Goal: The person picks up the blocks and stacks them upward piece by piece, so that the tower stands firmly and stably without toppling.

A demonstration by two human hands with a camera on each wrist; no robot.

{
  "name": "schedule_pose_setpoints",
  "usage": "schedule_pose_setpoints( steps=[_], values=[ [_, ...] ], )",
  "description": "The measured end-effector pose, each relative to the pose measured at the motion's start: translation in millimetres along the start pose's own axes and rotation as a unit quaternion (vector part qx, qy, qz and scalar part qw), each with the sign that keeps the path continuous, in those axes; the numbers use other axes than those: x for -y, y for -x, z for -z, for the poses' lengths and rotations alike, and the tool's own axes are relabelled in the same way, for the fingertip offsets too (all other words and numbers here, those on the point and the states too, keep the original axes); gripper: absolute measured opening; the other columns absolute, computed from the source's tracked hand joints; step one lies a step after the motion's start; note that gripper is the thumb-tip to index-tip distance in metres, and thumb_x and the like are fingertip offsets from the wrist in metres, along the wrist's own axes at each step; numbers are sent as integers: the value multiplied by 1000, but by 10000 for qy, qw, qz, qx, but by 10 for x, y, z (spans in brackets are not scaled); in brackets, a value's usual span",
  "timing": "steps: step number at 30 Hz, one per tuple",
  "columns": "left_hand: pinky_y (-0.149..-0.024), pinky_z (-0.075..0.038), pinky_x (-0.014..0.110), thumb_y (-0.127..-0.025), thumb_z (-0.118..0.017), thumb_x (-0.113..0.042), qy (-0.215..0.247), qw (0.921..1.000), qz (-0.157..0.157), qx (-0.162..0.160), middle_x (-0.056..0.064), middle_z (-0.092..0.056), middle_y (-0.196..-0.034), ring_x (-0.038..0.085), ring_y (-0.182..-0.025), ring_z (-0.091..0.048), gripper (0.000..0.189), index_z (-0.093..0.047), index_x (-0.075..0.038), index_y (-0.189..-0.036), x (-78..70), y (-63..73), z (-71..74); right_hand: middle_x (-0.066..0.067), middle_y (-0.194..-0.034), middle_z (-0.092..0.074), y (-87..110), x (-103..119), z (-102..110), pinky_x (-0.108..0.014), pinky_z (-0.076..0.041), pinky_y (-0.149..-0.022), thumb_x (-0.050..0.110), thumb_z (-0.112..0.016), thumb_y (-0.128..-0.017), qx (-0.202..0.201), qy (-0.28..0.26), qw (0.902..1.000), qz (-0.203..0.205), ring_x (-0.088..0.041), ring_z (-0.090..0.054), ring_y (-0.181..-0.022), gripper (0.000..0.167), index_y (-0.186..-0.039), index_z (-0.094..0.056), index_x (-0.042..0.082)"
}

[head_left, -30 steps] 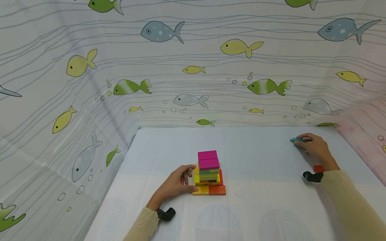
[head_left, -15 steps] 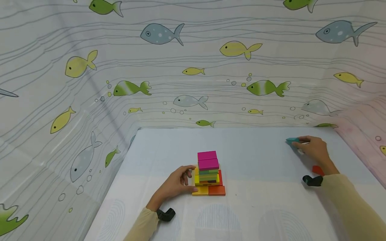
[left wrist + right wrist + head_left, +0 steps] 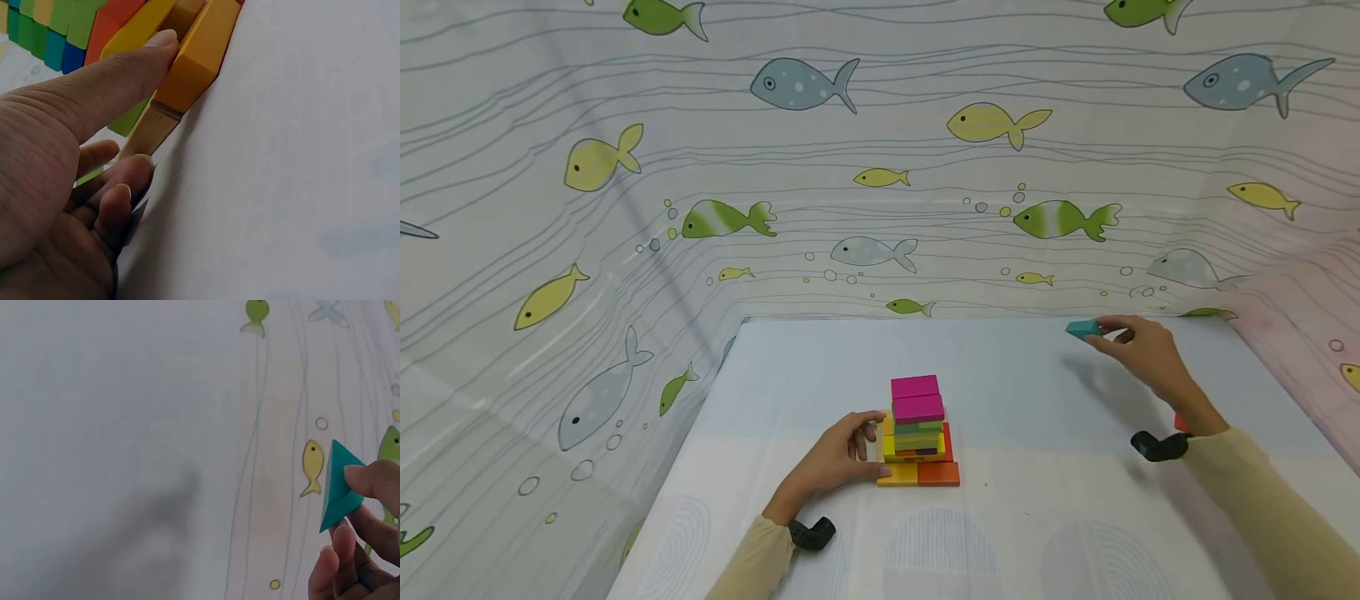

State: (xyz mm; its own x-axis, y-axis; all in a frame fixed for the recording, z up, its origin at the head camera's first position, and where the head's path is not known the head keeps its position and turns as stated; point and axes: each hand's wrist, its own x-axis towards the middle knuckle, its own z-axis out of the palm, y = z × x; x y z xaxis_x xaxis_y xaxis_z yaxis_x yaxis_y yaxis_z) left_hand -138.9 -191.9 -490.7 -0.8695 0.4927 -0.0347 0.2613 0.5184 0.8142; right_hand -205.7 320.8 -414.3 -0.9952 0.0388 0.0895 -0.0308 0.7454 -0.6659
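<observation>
A teal triangular block point(image 3: 1082, 330) is pinched between the thumb and fingers of my right hand point(image 3: 1138, 350), raised above the back right of the table. In the right wrist view the block point(image 3: 341, 487) shows its slanted side under the thumb. My left hand point(image 3: 842, 450) holds the left side of a stack of colored wooden blocks point(image 3: 919, 408). Magenta blocks top the stack, over green and yellow ones. The left thumb touches a yellow-orange block point(image 3: 195, 62) at the base; the other visible fingers curl below it. The index fingertip is hidden in the left wrist view.
A red block point(image 3: 1182, 423) lies partly hidden behind the right wrist. The white table point(image 3: 1000, 517) meets a fish-print curtain point(image 3: 880, 208) at the back. Each wrist wears a black camera, such as the right one point(image 3: 1159, 446).
My right hand has lifted the teal block and carried it left, toward the back of the table. The left hand and the stack stay in place.
</observation>
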Motion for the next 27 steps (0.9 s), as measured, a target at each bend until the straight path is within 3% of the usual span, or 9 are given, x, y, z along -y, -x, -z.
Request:
schedule_pose_setpoints(
  steps=[19, 27],
  values=[
    [-71, -48, 28, -80, -90, -41, 60, 10000, -37, 29, 0, -57, -109, 19, -80, -57, 76, -53, -26, -146, 18, -7, -4, -11, -107, -67, 98, 897, -202, -29, -50, -63, 23, -79, -93, 0, -333, 9898, 1388, -25, -58, -87, 41, -129, -69, 7],
    [-71, -48, 28, -81, -89, -41, 96, 9999, -97, 41, 0, -57, -109, 18, -79, -57, 77, -53, -26, -146, 9, 7, -1, -6, -102, -65, 169, 1238, -313, -29, -51, -62, 24, -81, -92, 151, -469, 9818, 1832, -24, -58, -83, 39, -127, -71, 9]
  ],
)
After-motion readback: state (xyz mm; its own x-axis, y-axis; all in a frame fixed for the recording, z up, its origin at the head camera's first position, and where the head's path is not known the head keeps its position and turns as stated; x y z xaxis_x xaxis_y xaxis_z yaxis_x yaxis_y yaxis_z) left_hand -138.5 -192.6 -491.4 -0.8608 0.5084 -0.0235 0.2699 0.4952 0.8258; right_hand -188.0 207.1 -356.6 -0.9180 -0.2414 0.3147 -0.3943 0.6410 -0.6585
